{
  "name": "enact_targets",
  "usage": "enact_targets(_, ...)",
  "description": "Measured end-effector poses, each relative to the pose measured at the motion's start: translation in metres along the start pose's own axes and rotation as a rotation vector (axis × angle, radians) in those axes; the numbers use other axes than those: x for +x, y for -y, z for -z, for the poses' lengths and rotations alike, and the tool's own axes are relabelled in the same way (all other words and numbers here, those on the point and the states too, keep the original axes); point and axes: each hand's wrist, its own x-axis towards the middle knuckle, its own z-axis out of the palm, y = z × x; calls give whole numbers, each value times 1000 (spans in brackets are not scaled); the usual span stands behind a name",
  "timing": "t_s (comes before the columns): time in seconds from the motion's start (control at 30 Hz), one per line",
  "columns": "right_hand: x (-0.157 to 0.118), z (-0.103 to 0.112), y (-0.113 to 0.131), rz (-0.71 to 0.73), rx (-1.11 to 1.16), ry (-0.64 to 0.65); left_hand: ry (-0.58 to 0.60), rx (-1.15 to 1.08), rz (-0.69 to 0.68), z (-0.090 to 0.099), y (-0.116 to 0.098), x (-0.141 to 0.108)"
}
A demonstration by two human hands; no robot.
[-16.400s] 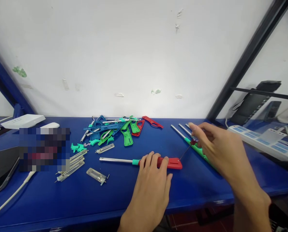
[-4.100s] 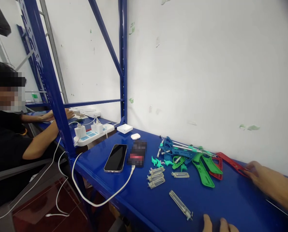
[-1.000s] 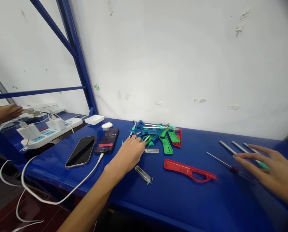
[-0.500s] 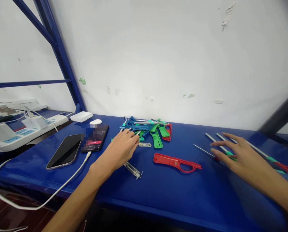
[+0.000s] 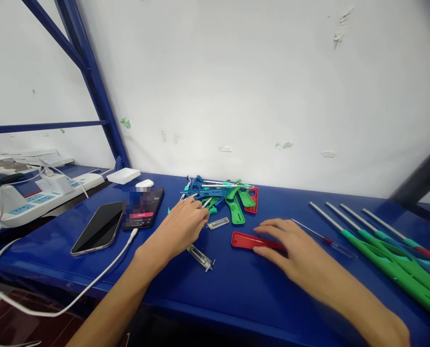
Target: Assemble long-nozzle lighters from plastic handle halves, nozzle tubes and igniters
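Note:
My left hand (image 5: 188,219) reaches to the front of a heap of lighter parts (image 5: 215,193), its fingers curled down; whatever they pinch is hidden behind the hand. Beneath it lies a clear lighter fuel tank (image 5: 200,258), and a second clear tank (image 5: 218,222) rests just right of the fingers. My right hand (image 5: 283,238) hovers over a red lighter casing half (image 5: 245,240), thumb and fingers apart on either side of it. The hand covers the casing's handle end. Green casing halves (image 5: 236,211) stick out of the heap.
On the right lie a screwdriver (image 5: 328,240) and several long-necked lighters (image 5: 381,255) in green, blue and red. Two phones (image 5: 99,229) sit on the left, one with a white cable (image 5: 102,279). A power strip (image 5: 37,202) and white box (image 5: 123,175) stand farther left.
My right hand has moved left from beside the screwdriver and lighters to the red casing half. My left hand has stayed by the heap.

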Motion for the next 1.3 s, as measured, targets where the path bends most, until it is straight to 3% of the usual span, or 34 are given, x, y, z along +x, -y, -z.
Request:
enact_targets(0.1, -1, -6, 9, 61, 38, 92, -19, 27, 30, 2, 1, -1)
enact_targets(0.23, -12, -3, 3, 108, 65, 135, -38, 57, 64, 3, 2, -1)
enact_targets(0.47, -16, 13, -13, 81, -13, -14, -40, 47, 70, 2, 0, -1)
enact_targets(0.63, -3, 8, -13, 26, -145, -119, -66, 26, 64, 0, 0, -2)
enact_targets(0.77, 38, 3, -7, 173, -278, -41, -71, 4, 39, 0, -1, -4)
enact_targets(0.93, 136, -4, 1, 263, -427, -17, -85, -24, 40, 1, -3, -6)
enact_targets(1.03, 182, -16, 3, 260, -537, 0, -87, -41, 37, 2, -1, -6)
enact_targets(1.13, 202, -30, 2, 241, -599, 26, -87, -55, 23, 3, 2, -7)
enact_targets(1.3, 199, -33, -2, 213, -586, 39, -104, -91, 13, 10, 2, -9)
